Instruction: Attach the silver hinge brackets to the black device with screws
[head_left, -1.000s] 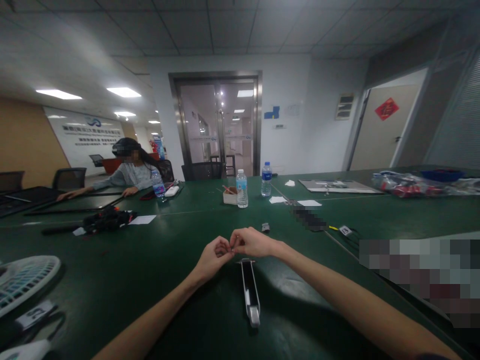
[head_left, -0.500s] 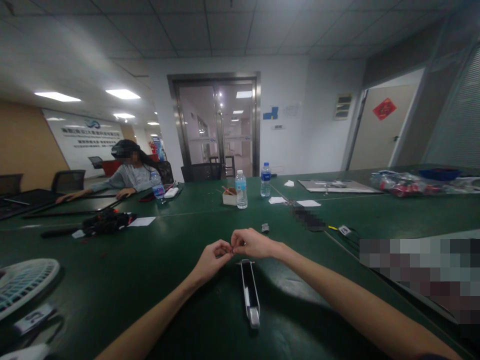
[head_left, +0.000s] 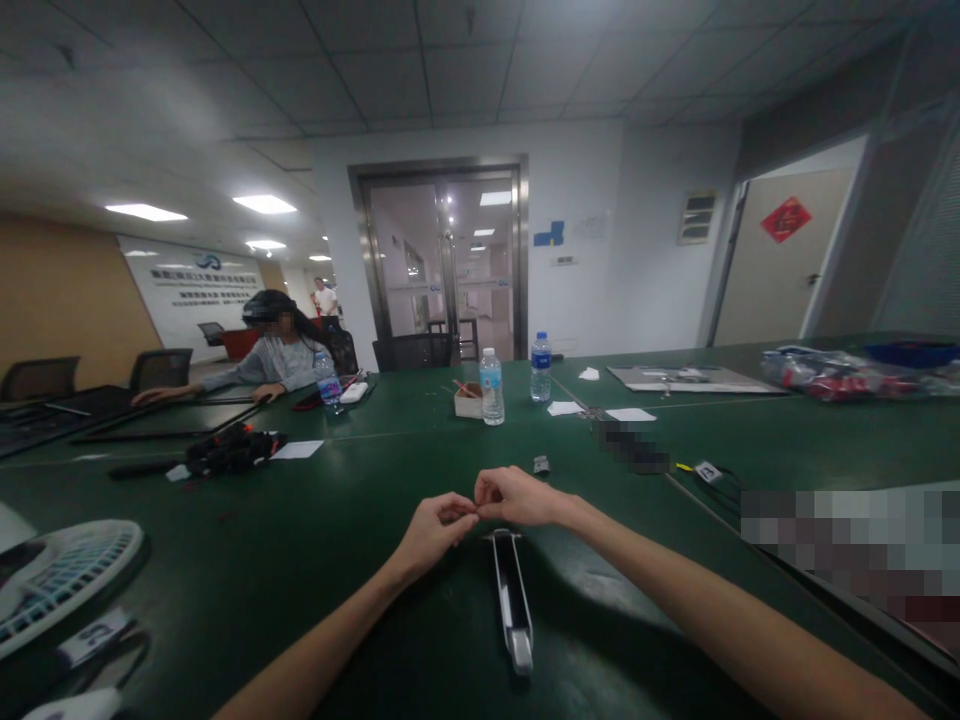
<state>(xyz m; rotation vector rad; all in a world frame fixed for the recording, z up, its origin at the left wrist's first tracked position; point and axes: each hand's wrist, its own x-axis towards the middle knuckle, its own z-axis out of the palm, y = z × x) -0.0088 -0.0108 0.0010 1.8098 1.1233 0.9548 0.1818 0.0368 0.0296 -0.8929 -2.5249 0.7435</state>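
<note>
My left hand (head_left: 436,532) and my right hand (head_left: 517,496) meet at the fingertips above the green table (head_left: 360,600). Both are closed in a pinch, and whatever sits between the fingers is too small to make out. Just below my right hand lies a long, narrow, silver-and-white object (head_left: 512,600) with a dark hollow along its middle and a blocky near end. It rests on the table, touched by neither hand. A small grey metal piece (head_left: 541,465) lies beyond my right wrist.
Two water bottles (head_left: 492,388) stand ahead beside a small open box (head_left: 469,402). On the left are a fan (head_left: 75,580) and a black tangled bundle (head_left: 229,450). A person (head_left: 281,350) sits at the far left. Plastic-wrapped items (head_left: 840,375) lie at the right.
The whole view has shifted slightly, so things appear a little further right and lower. My hands stay fingertip to fingertip, with only small finger movement.
</note>
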